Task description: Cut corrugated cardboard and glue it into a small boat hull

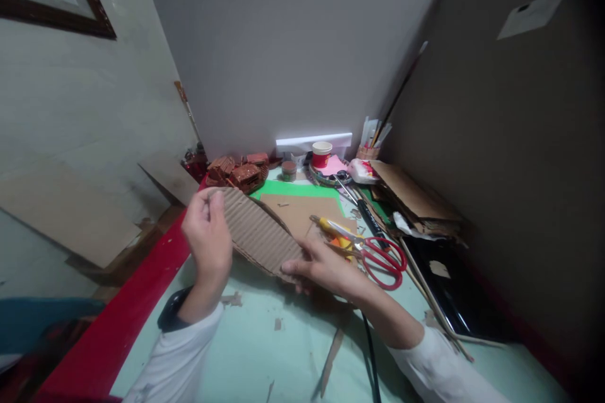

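Observation:
Between my hands, above the table, is a piece of corrugated cardboard (258,230) with its ridged side toward me. My left hand (208,227) pinches its upper left end, the fingers bent over the edge. At the lower right end my right hand (314,264) grips it, thumb on the ridged face and the other fingers mostly hidden behind. Just beyond my right hand lie red-handled scissors (385,262) and a yellow tool (324,223), partly covered. A flat brown cardboard sheet (302,208) rests on a green sheet (288,188) behind the held piece.
Red-brown painted pieces (246,175) stand at the back left. A red-and-white cup (322,155) sits on a round tray at the back. Stacked cardboard (416,195) and a black glossy panel (458,283) are at right. A black cable (371,352) and cardboard scraps (333,356) lie in front.

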{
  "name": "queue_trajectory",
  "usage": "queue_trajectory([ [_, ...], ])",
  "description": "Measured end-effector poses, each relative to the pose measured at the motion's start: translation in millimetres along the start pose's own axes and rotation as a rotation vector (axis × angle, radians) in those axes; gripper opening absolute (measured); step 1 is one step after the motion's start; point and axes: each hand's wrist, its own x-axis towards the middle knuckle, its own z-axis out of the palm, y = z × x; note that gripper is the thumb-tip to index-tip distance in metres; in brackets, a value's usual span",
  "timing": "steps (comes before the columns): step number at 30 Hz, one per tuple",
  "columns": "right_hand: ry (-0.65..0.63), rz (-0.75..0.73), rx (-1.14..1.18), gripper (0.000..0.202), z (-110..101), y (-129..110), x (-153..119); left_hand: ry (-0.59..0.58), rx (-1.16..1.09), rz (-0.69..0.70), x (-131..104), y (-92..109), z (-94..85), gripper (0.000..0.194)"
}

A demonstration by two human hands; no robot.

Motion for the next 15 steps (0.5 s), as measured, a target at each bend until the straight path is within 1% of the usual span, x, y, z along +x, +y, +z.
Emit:
queue_trajectory([
  [4,0.143,-0.049,-0.019,0.015,-15.5,-2.6,3.9,-0.03,-0.009,-0.084,4.8,-4.7,-1.8,0.015],
  [8,0.262,-0.082,-0.026,0.016,-30.7,-9.1,4.7,-0.13,-0.047,-0.205,6.6,-7.9,-1.3,0.019],
  [10,0.318,-0.099,-0.033,0.022,-36.2,-11.3,5.0,-0.168,-0.062,-0.256,7.1,-8.6,-1.3,0.023],
  [13,0.402,-0.124,-0.057,0.041,-42.5,-13.9,5.4,-0.217,-0.067,-0.326,8.7,-8.7,-4.0,0.03],
  [15,0.437,-0.141,-0.083,0.045,-46.4,-17.4,4.1,-0.27,-0.067,-0.372,10.0,-7.3,-7.9,0.034],
])
